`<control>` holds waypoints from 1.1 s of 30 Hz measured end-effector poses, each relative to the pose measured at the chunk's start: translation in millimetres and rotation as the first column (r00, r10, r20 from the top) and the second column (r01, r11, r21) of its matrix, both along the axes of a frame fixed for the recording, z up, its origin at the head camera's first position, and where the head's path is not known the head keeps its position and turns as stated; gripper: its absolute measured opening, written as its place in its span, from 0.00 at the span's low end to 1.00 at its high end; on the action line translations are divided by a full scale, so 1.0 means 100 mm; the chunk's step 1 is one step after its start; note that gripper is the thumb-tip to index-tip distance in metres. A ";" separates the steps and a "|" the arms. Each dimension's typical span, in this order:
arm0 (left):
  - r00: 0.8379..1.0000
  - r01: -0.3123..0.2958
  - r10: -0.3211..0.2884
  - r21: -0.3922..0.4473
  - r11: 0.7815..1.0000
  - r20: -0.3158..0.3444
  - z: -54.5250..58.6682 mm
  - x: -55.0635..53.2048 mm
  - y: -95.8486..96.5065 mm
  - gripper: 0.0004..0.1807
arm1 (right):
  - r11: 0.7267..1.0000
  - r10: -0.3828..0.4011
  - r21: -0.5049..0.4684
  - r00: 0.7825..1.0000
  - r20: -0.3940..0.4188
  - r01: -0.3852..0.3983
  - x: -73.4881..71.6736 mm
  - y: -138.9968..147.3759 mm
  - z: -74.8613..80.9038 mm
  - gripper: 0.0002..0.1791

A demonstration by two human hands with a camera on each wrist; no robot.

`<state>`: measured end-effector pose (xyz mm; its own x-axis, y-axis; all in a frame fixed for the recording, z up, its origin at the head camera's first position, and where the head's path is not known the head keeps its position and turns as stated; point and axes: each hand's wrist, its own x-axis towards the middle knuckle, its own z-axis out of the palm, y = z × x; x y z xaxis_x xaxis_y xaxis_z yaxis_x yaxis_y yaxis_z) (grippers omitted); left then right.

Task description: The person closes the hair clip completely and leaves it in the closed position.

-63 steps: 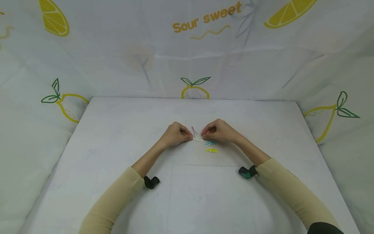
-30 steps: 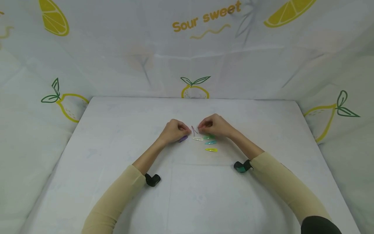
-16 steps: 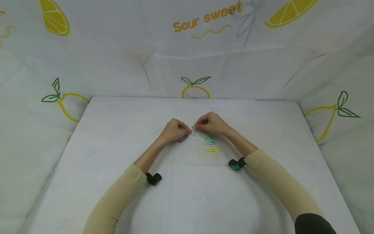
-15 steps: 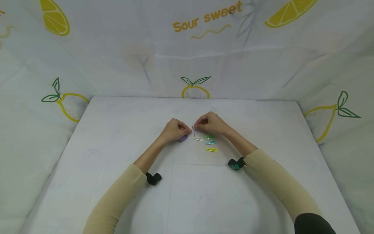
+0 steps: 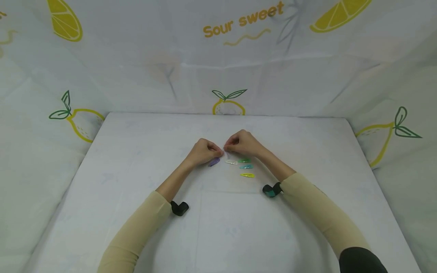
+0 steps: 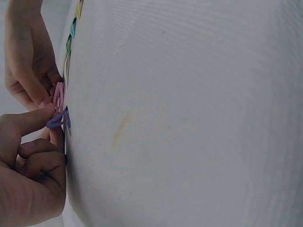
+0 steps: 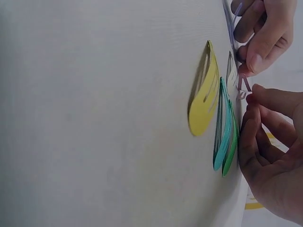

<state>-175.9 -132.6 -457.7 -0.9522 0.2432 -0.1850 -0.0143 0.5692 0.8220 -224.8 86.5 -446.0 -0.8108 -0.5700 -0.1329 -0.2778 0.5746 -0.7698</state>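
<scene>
Head view: two bare hands in cream sleeves meet near the middle of a white surface, with white lemon-print cloth hanging behind it. The left hand and right hand lean toward each other, fingertips just apart or touching; I cannot tell which. What lies between them is mostly hidden. A purple clip sits just beneath the left hand. Near the right hand are a white clip, a green clip, a blue clip and, nearest the wearer, a yellow clip. They lie roughly level and apart, probably so that each can be seen and picked up singly.

Left wrist view, turned sideways: a slim pink clip spans the gap between the hands, close to the surface. The left hand's grip appears to pinch one end between finger and thumb, perhaps to steady it. The purple clip is just beside those fingertips.

Right wrist view, also sideways: the right hand's grip pinches the other end of the pink clip, whose narrow parts stand apart in an angle. Fingertips alone touch it, likely because it is too thin for a fuller hold. The yellow, blue and green clips lie in front, the white one behind them.
</scene>
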 end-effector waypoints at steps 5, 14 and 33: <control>1.000 -0.002 0.002 0.004 1.000 -0.001 -0.01 0.00 0.00 0.11 | 1.000 -0.008 0.016 1.000 -0.001 0.008 0.00 -0.02 0.00 0.09; 1.000 -0.001 0.001 0.023 1.000 -0.007 -0.01 -0.01 0.00 0.11 | 0.999 -0.018 0.037 1.000 -0.019 0.019 0.01 -0.05 -0.01 0.08; 0.999 0.003 -0.003 -0.010 1.000 -0.043 0.01 0.05 0.07 0.10 | 0.999 0.000 0.048 1.000 0.010 -0.001 -0.06 -0.08 0.02 0.10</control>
